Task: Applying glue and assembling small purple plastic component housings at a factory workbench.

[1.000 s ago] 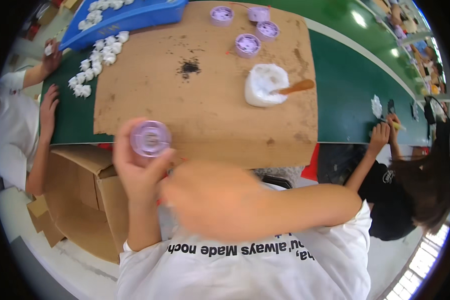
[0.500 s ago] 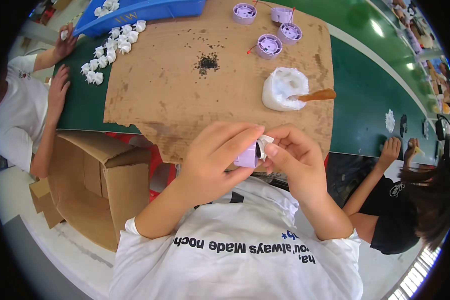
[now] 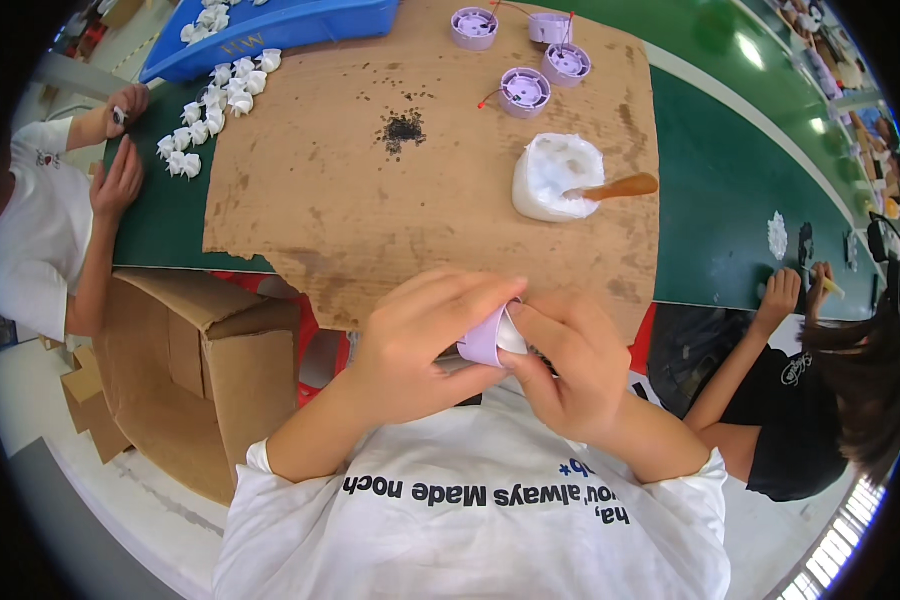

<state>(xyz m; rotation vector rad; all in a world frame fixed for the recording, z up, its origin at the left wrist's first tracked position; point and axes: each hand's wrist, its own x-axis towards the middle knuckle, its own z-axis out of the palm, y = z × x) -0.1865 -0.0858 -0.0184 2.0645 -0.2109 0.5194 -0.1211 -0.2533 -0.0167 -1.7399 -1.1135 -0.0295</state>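
Observation:
My left hand point(image 3: 425, 330) wraps round a small purple plastic cup point(image 3: 483, 341), tilted so that its mouth points toward the right. A white piece point(image 3: 511, 335) sits at the cup's mouth, partly inside it. Fingers and thumb of my right hand point(image 3: 575, 355) pinch this white piece and press against the cup's rim. My fingers hide much of both parts. Both hands are just above the near edge of a brown cardboard sheet point(image 3: 320, 200), close to my shirt.
Ahead stands a tub of white paste point(image 3: 542, 190) with a brown-handled tool point(image 3: 618, 188). Several purple housings point(image 3: 524, 92) and tiny black bits point(image 3: 403, 130) lie farther back. White pieces point(image 3: 215, 97) lie near a blue bin point(image 3: 310, 25). Co-workers sit on both sides; a carton point(image 3: 255, 370) stands left.
Both hands have come slightly nearer to my body. The white piece, mostly outside the purple cup before, now sits deeper in its mouth, and my right fingers have closed in around the rim.

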